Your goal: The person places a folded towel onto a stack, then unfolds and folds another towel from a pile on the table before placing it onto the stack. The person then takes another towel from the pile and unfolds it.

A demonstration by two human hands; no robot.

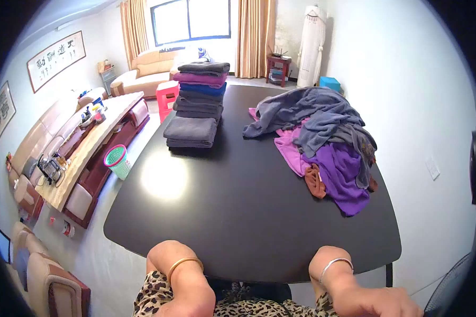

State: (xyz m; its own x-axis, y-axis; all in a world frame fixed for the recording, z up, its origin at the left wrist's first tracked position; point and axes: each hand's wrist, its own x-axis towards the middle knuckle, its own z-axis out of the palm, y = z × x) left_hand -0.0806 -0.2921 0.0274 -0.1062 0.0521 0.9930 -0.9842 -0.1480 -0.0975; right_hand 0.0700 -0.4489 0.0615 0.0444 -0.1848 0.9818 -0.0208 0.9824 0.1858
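Note:
My left hand [193, 302] is low at the bottom edge of the head view, in front of my leopard-print clothing, with a gold bracelet on that arm. Its fingers are cut off by the frame. Farther right, my right hand [378, 303] is below the table's near edge, and a silver bracelet circles that arm. Its knuckles show, but the fingertips are out of view. On the black table [238, 201] stands a stack of folded cloths [201, 100], grey, purple and blue. To its right lies a loose heap of crumpled cloths [322, 127] in grey, pink, purple and brown.
A green wastebasket [118, 161] stands left of the table, with a red stool [167, 98] behind it. A long low table [98, 140] and sofas line the left side. At the lower right is part of a fan [452, 285], close to my right hand.

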